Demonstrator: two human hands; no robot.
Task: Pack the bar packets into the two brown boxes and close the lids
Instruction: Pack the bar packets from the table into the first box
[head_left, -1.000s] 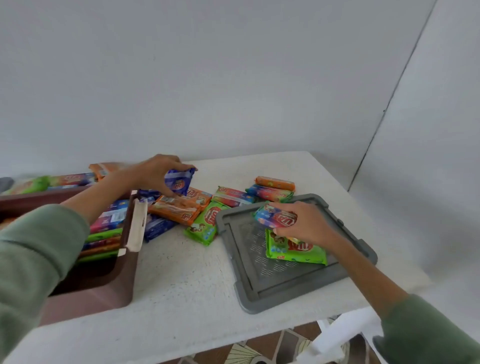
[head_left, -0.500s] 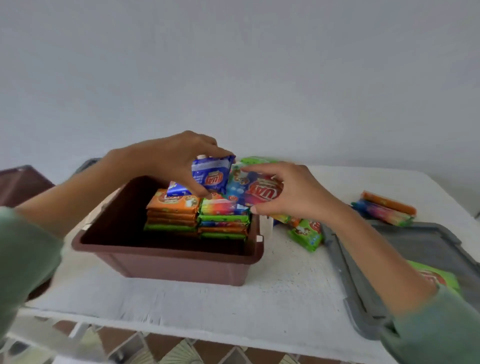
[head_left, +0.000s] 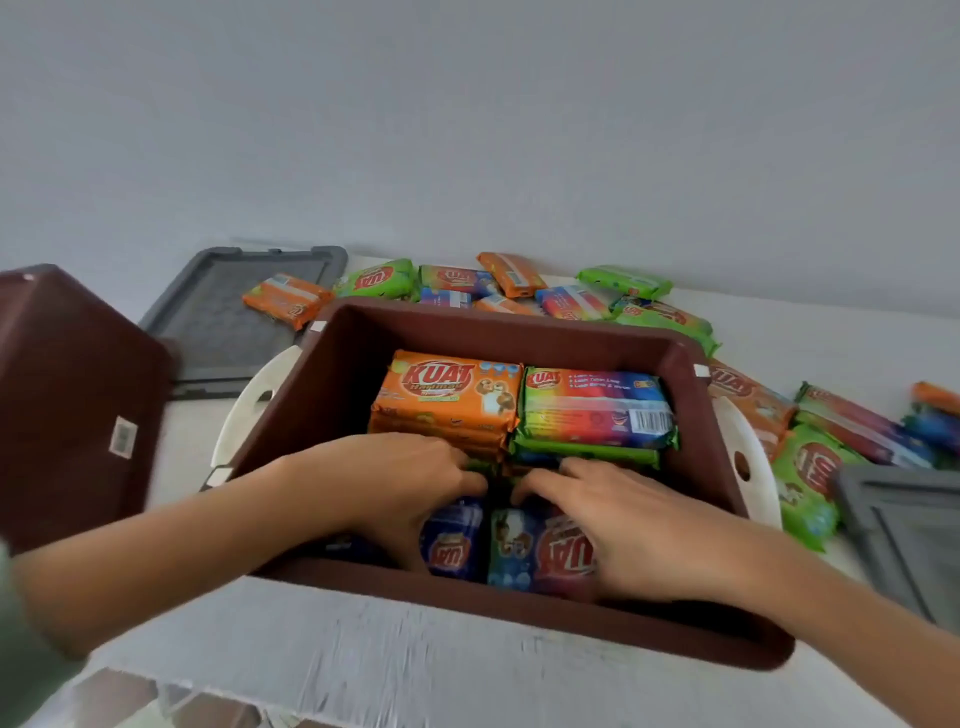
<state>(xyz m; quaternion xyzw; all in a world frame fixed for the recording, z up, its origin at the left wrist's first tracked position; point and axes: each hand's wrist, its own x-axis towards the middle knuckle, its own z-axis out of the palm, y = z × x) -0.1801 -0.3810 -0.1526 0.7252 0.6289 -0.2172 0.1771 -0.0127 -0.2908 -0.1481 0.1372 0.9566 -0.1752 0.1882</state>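
An open brown box (head_left: 519, 327) stands in the middle of the white table. At its far side lie two stacks of bar packets, one topped by an orange packet (head_left: 447, 389), the other by a rainbow packet (head_left: 592, 410). Both my hands are down in the near part of the box. My left hand (head_left: 384, 483) holds a blue packet (head_left: 452, 543) on edge between thumb and fingers. My right hand (head_left: 634, 525) grips a blue-and-red packet (head_left: 535, 553) right beside it. A second brown box (head_left: 67, 384) stands at the left.
Several loose packets (head_left: 623, 306) lie behind the box and more packets (head_left: 810, 467) to its right. One grey lid (head_left: 223, 317) lies at the back left, another grey lid (head_left: 909, 535) at the right edge. The table's front edge (head_left: 363, 675) runs just below the box.
Both hands have come down from above the box rim into its near side with their packets. The view has moved closer over the box.
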